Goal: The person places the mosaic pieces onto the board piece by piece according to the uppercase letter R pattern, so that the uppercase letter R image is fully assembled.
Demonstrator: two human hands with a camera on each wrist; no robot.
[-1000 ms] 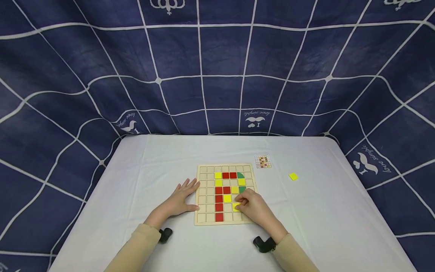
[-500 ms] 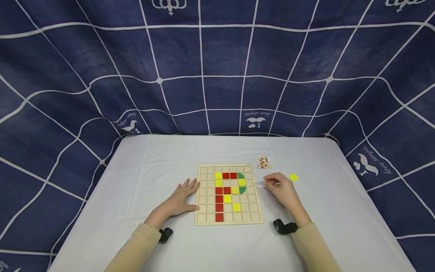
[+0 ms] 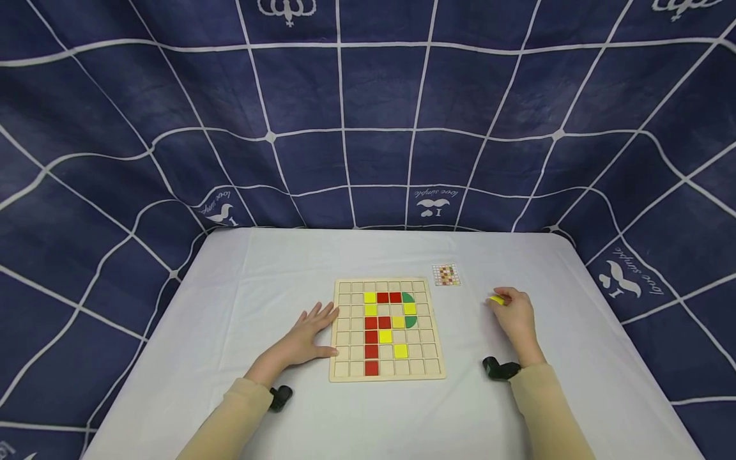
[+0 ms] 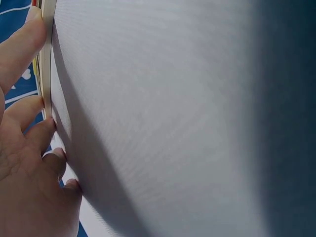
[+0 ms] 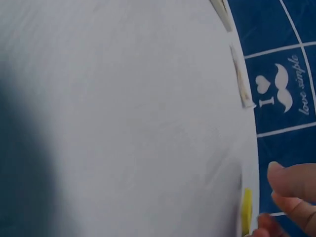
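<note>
In the head view my left hand (image 3: 305, 337) lies with spread fingers at the left side of a wooden grid board (image 3: 349, 337). Its fingertips touch the board's edge (image 4: 48, 59), as the left wrist view also shows. Set into the grid are red, yellow and green tiles in a P-like shape with a leg. To the right of the board, the curled thumb and fingers of my right hand (image 3: 516, 318) are around a loose yellow square tile (image 3: 497, 299). Fingers partly cover this tile (image 5: 246, 212); whether it is off the cloth cannot be told.
A small printed card (image 3: 446, 275) with a coloured grid pattern lies beyond the board's upper right corner. White cloth (image 3: 276, 262) covers the table. Dark blue curtains (image 3: 379, 160) with white lines stand behind it and at both sides.
My right hand has left the board, where it was at the lower yellow tile, and moved right to the loose yellow tile. My left hand has stayed at the board's edge.
</note>
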